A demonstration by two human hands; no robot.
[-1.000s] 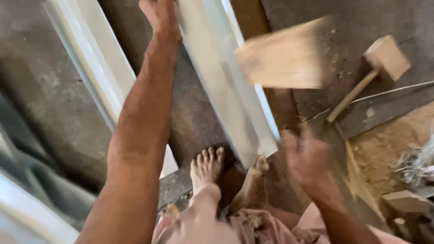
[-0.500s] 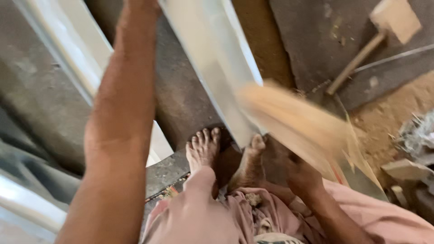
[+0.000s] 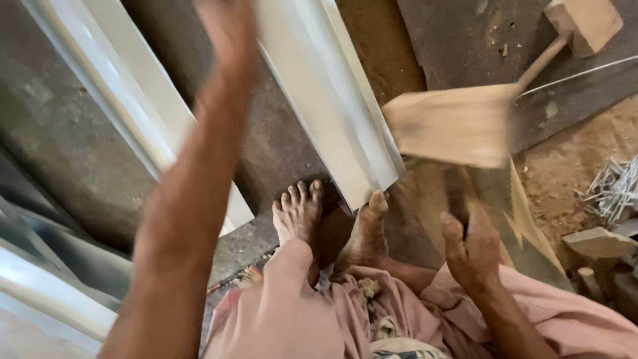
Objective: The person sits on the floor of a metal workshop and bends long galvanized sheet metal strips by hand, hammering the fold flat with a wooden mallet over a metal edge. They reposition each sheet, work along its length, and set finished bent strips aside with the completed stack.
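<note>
I sit on the floor with a long white plank (image 3: pixel 325 86) running away from me. Its near end lies by my bare right foot (image 3: pixel 369 226). My left hand (image 3: pixel 229 26) reaches far up along the plank's left edge; it is blurred and its fingers leave the frame. My right hand (image 3: pixel 472 249) grips the handle of a wooden mallet. The mallet's pale head (image 3: pixel 452 126) is blurred in the air, to the right of the plank's near end. My left foot (image 3: pixel 299 213) rests just left of that end.
A second white plank (image 3: pixel 126 100) lies to the left on the dark floor. Another wooden mallet (image 3: pixel 585 23) lies at the top right. A heap of nails (image 3: pixel 615 186), a wood block (image 3: pixel 598 242) and sawdust are at the right.
The mallet head was high, came down by the plank's near end half a second ago, and is now up again. My left arm has stayed stretched along the plank.
</note>
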